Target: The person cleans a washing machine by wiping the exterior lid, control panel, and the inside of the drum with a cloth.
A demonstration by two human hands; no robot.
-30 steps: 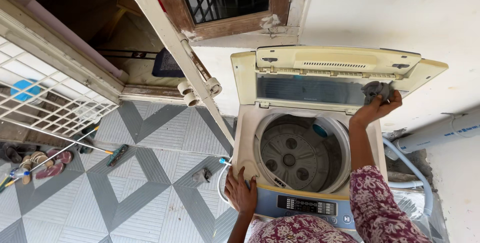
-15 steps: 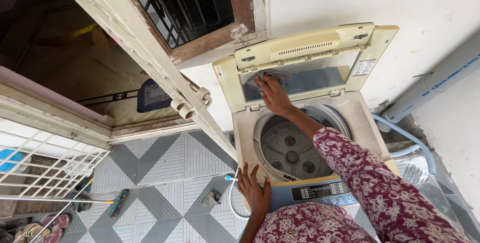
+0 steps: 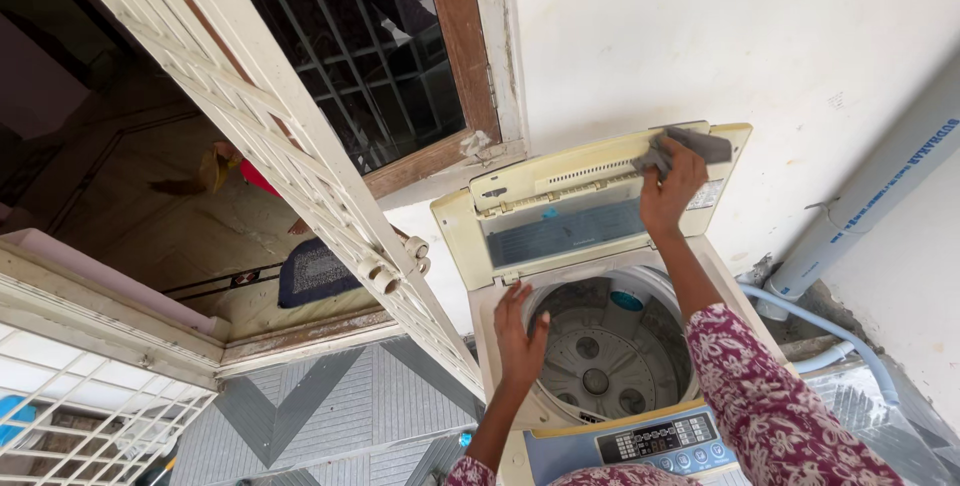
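**Cloth now at the top right corner of the raised lid**

We are at a top-loading washing machine with its cream lid standing open against the far wall.

Right hand: fingers closed around a grey cloth, pressing it against the upper right edge of the lid. Half a second ago the same hand held the cloth low on the left of the lid's clear panel; a second ago it was at the panel's right end. So the cloth has gone across the panel and up to the top edge. We judge the wiping has moved from the panel to the lid's frame, the corner being the part in hand now.

Left hand: open, fingers spread, palm flat on the left rim of the tub opening. It has shifted from the near left corner of the machine to this rim, farther in, seemingly bracing the reach.

The drum is uncovered, and the control panel lies at the near edge. A grey pipe runs down the wall on the right; a window grille sits to the far left.
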